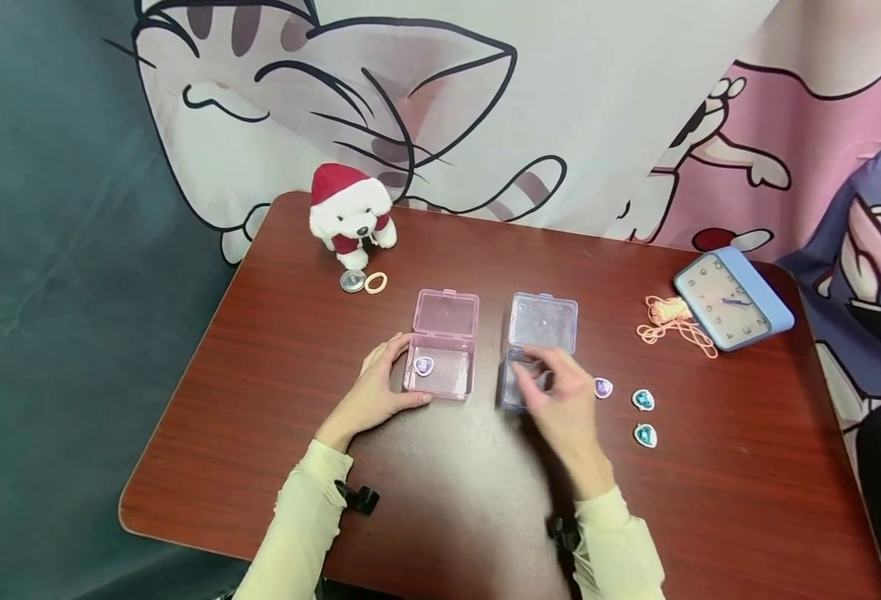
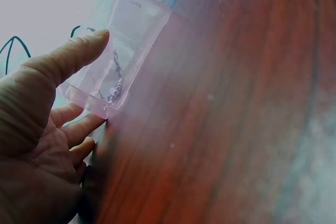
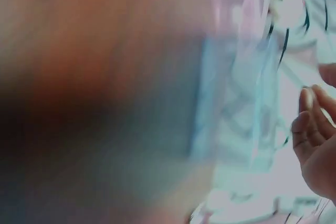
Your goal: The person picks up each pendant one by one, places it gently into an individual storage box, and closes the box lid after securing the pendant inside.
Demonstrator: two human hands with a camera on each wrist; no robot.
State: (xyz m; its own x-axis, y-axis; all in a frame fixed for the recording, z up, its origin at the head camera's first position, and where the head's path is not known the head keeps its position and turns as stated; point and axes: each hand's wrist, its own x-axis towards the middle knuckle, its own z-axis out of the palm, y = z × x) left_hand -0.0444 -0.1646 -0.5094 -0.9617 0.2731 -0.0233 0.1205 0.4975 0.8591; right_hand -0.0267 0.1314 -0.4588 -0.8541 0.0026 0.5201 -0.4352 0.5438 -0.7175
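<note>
The left hand (image 1: 376, 392) grips the translucent pink plastic box (image 1: 455, 372) between thumb and fingers; the right hand (image 1: 566, 402), fingers apart, hovers over the translucent blue plastic box (image 1: 543, 323). Both, mid-tabletop (image 1: 245, 467), look light, stiff, slippery: hold opposite walls.

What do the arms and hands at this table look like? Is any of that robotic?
They are a person's. The left hand and right hand wear no gloves. Both arms have long, pale yellow-green sleeves, slightly wrinkled. A small black device is strapped at the left wrist; another dark one shows at the right.
</note>
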